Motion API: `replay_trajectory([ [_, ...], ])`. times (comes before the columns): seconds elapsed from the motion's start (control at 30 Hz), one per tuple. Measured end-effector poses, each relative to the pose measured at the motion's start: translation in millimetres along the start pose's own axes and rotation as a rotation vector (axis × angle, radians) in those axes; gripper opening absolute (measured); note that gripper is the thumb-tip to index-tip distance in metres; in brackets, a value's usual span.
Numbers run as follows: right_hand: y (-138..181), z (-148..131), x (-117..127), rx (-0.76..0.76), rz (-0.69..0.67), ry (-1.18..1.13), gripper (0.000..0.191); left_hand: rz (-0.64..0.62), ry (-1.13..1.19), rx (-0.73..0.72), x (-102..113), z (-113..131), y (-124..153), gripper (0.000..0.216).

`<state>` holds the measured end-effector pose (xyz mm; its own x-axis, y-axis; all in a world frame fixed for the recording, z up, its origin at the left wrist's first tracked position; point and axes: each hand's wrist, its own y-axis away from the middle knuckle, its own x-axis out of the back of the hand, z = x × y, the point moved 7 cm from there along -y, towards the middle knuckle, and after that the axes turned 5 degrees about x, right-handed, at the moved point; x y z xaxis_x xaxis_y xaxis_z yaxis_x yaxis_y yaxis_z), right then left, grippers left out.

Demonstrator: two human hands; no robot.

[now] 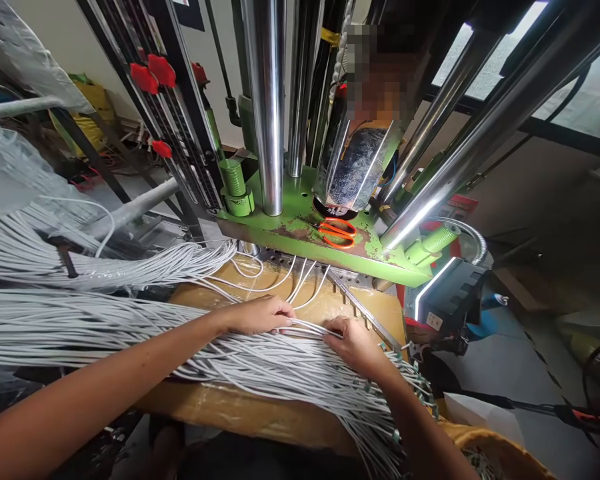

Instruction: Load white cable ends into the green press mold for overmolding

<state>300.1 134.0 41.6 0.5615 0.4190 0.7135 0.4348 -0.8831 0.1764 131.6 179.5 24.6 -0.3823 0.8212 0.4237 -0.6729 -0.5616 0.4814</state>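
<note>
Many slender, round white cables (280, 365)

This is a workshop or small factory floor. A heavy machine fills the middle: a thick green-painted metal plate (295, 203), chipped and rust-stained, with tall polished steel columns (269, 107) rising from it and black slotted metal rails (185, 127) fitted with red knobs (161, 70) beside them. Orange-handled scissors (337, 230) lie on the plate. Long white cables (105, 327) spread in bulk, as in production work, across a worktable with a glossy brown covering (250, 403). A ribbed silver metal conduit (479, 237), a bulging yellow sack (83, 117) and a bare grey floor (515, 373) add to the industrial look.
</note>
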Motion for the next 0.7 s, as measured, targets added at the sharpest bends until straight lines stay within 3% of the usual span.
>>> replay_trajectory([
  [0.1, 1.3, -4.5, 5.4, -0.011, -0.035, -0.045, 0.014, 0.005, 0.008, -0.037, -1.6, 11.1, 6.9, 0.032],
  [0.23, 21.5, -26.7, 16.6, -0.001, 0.004, 0.009, 0.024, 0.103, 0.027, -0.173, -6.0, 48.7, 33.7, 0.032],
  [0.37, 57.5, -38.4, 19.5, 0.083, -0.112, 0.169, 0.033, 0.168, -0.001, -0.185, -19.3, 71.3, 66.1, 0.033],
  [0.47, 75.8, -21.8, 30.6, 0.022, -0.122, 0.081, 0.035, 0.161, 0.018, -0.119, -30.4, 63.9, 71.3, 0.032],
  [0.57, 78.2, -3.6, 35.1, -0.088, -0.122, -0.091, 0.039, 0.014, 0.243, 0.028, -45.8, 41.0, 58.2, 0.029],
  [0.7, 67.4, -1.5, 26.0, -0.049, -0.142, -0.255, 0.030, -0.114, 0.501, 0.167, -56.3, 23.9, 46.0, 0.030],
])
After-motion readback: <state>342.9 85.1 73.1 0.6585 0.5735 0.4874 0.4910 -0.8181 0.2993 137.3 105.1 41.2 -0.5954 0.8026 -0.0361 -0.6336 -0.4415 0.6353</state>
